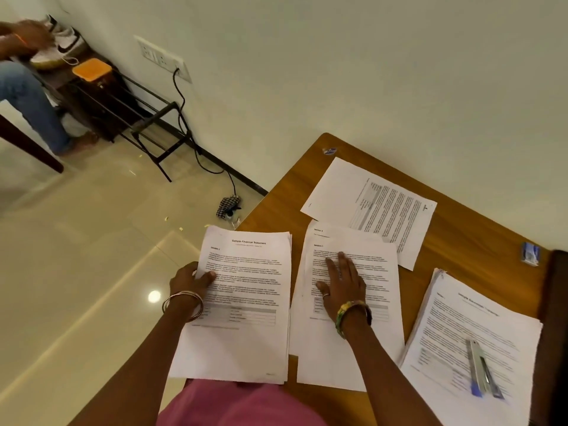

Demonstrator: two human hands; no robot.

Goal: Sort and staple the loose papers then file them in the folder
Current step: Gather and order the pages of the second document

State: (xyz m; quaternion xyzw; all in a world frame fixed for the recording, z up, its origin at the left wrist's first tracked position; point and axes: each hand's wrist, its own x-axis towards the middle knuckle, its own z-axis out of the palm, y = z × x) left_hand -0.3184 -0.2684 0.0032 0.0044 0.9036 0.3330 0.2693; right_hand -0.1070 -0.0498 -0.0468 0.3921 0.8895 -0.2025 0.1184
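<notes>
A: Where are the papers now?

B: Four groups lie on the wooden surface (461,241). The left hand (192,279) pinches the left stack (246,302) at the left edge, thumb on top. The right hand (342,287) rests flat, fingers straight, on the middle sheets (353,348).

A: And the stapler?

B: The stapler (482,367) lies on the right stack (461,333) near the right edge. One sheet (368,204) lies toward the far edge.
</notes>
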